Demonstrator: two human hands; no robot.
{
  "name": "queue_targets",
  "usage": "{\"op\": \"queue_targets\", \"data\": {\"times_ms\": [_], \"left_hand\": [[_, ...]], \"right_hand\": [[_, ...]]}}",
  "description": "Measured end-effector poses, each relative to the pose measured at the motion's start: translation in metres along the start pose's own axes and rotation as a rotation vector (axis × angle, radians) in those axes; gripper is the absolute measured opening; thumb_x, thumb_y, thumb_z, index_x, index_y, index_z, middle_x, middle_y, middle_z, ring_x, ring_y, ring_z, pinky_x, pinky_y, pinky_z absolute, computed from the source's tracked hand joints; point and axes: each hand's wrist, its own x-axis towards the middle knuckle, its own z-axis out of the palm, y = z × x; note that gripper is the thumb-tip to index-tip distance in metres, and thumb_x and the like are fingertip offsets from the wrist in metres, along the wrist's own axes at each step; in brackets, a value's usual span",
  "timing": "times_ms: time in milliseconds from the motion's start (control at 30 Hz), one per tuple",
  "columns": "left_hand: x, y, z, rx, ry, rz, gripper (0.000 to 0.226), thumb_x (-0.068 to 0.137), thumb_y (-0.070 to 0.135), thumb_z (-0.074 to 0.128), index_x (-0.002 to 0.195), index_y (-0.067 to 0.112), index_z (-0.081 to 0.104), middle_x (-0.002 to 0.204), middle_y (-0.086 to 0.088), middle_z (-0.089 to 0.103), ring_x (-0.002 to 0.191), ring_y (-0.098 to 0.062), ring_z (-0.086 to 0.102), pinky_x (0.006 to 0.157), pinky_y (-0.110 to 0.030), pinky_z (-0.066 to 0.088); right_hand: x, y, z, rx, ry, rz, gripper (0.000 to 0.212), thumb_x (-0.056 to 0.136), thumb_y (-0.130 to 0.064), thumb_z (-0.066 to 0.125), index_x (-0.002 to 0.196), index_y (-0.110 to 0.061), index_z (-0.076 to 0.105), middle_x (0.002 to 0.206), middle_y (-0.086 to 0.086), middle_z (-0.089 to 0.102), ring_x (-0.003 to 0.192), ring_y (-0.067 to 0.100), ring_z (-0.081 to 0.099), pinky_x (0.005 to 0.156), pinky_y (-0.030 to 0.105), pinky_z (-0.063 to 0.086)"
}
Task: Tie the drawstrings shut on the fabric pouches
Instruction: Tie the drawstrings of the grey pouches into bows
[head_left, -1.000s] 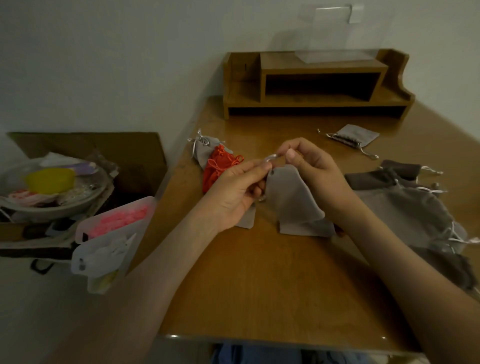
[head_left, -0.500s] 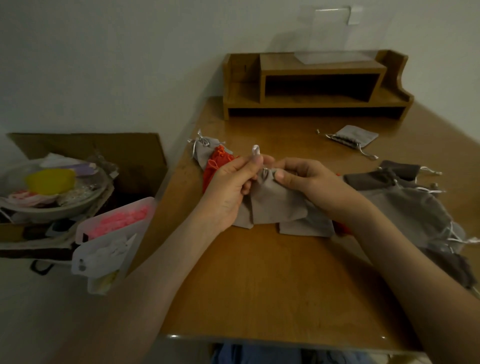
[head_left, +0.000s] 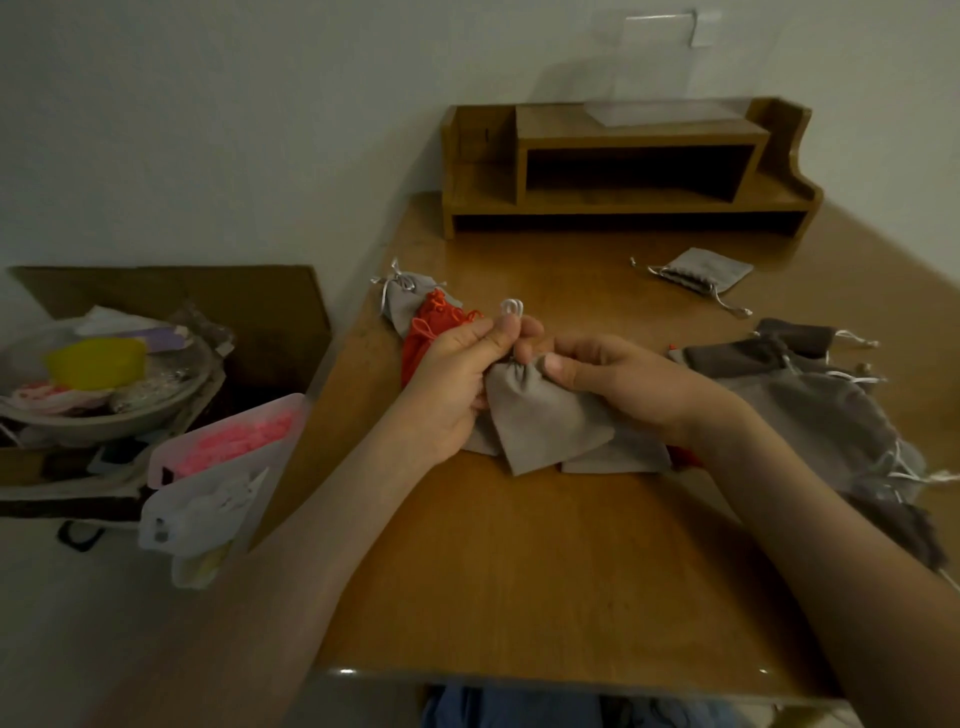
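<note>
Grey fabric pouch (head_left: 545, 415), held over the desk (head_left: 519, 571), now shows a gathered mouth where it hung slack a second ago: left hand (head_left: 462, 379) pinches the silver drawstring loop (head_left: 511, 307), right hand (head_left: 618, 379) pinches the neck, so knotting likely remains.

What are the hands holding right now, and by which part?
Left hand pinches the drawstring loop above the grey pouch; right hand pinches the pouch's gathered neck.

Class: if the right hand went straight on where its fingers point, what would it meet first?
Most likely the left hand, pinching the drawstring loop of the grey pouch.
</note>
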Motion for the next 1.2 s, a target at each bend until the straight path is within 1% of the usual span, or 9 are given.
{"op": "queue_targets", "data": {"times_ms": [133, 267, 333, 433, 533, 733, 867, 1067, 1200], "left_hand": [[0.001, -0.001, -0.001, 0.021, -0.056, 0.004, 0.029, 0.098, 0.023, 0.041, 0.084, 0.008, 0.061, 0.055, 0.011, 0.051, 0.051, 0.0, 0.05, 0.053, -0.012, 0.041], [0.0, 0.0, -0.001, 0.036, -0.1, 0.002, 0.03, 0.1, 0.018, 0.038, 0.09, 0.0, 0.06, 0.053, 0.012, 0.051, 0.056, 0.003, 0.058, 0.052, -0.009, 0.042], [-0.001, 0.0, 0.0, 0.075, -0.103, 0.0, 0.029, 0.101, 0.018, 0.035, 0.102, -0.002, 0.057, 0.053, 0.013, 0.051, 0.047, 0.004, 0.052, 0.044, -0.007, 0.037], [0.0, 0.0, -0.002, 0.125, -0.109, 0.001, 0.027, 0.1, 0.022, 0.038, 0.11, 0.014, 0.062, 0.056, 0.012, 0.046, 0.043, 0.001, 0.038, 0.041, -0.01, 0.029], [0.001, -0.003, -0.003, 0.153, -0.136, -0.029, 0.027, 0.093, 0.028, 0.044, 0.113, 0.014, 0.057, 0.056, 0.011, 0.047, 0.044, -0.002, 0.033, 0.044, -0.018, 0.019], [0.001, -0.002, -0.002, 0.108, -0.114, -0.047, 0.017, 0.093, 0.026, 0.046, 0.102, 0.015, 0.055, 0.055, 0.009, 0.049, 0.038, -0.001, 0.031, 0.036, -0.013, 0.022], [0.003, -0.003, -0.004, 0.023, -0.018, -0.054, 0.021, 0.099, 0.021, 0.044, 0.084, 0.013, 0.055, 0.06, 0.008, 0.054, 0.037, -0.002, 0.031, 0.037, -0.013, 0.023], [0.005, -0.004, -0.003, 0.034, 0.003, -0.106, 0.026, 0.1, 0.021, 0.044, 0.084, 0.007, 0.058, 0.056, 0.009, 0.053, 0.035, -0.001, 0.032, 0.035, -0.013, 0.022], [0.005, -0.009, -0.004, 0.121, 0.019, -0.104, 0.029, 0.101, 0.016, 0.042, 0.077, 0.01, 0.058, 0.059, 0.003, 0.046, 0.037, -0.002, 0.03, 0.036, -0.014, 0.022]], "right_hand": [[0.0, 0.002, 0.0, 0.041, 0.046, 0.117, 0.033, 0.092, -0.053, 0.038, 0.097, -0.032, 0.062, 0.097, -0.017, 0.068, 0.09, -0.001, 0.063, 0.077, 0.016, 0.049], [-0.001, 0.001, 0.0, 0.079, 0.104, 0.139, 0.025, 0.09, -0.045, 0.05, 0.096, -0.024, 0.064, 0.095, -0.009, 0.069, 0.081, 0.002, 0.065, 0.07, 0.016, 0.049], [-0.001, 0.001, -0.001, 0.134, 0.143, 0.149, 0.025, 0.091, -0.038, 0.055, 0.101, -0.017, 0.064, 0.096, -0.003, 0.07, 0.081, 0.007, 0.067, 0.068, 0.019, 0.051], [0.002, 0.004, 0.001, 0.217, 0.151, 0.143, 0.027, 0.091, -0.035, 0.056, 0.107, -0.014, 0.063, 0.099, -0.001, 0.07, 0.088, 0.013, 0.067, 0.07, 0.023, 0.049], [0.003, 0.003, 0.002, 0.251, 0.143, 0.124, 0.019, 0.094, -0.025, 0.051, 0.097, -0.013, 0.066, 0.087, -0.004, 0.071, 0.081, 0.009, 0.066, 0.072, 0.024, 0.048], [0.005, 0.002, 0.002, 0.304, 0.13, 0.023, 0.02, 0.094, -0.025, 0.052, 0.092, -0.008, 0.062, 0.084, 0.006, 0.063, 0.078, 0.017, 0.061, 0.075, 0.027, 0.048], [0.002, 0.0, 0.0, 0.392, 0.153, -0.046, 0.026, 0.096, -0.028, 0.047, 0.074, -0.015, 0.051, 0.068, 0.0, 0.049, 0.061, 0.011, 0.05, 0.061, 0.024, 0.041], [0.002, 0.002, 0.008, 0.361, 0.044, -0.225, 0.016, 0.096, -0.01, 0.045, 0.097, -0.002, 0.059, 0.094, 0.011, 0.065, 0.09, 0.022, 0.062, 0.083, 0.029, 0.051], [0.003, 0.004, 0.01, 0.245, 0.094, -0.26, 0.015, 0.09, -0.008, 0.05, 0.098, 0.002, 0.058, 0.093, 0.013, 0.066, 0.093, 0.023, 0.062, 0.086, 0.031, 0.05]]}}
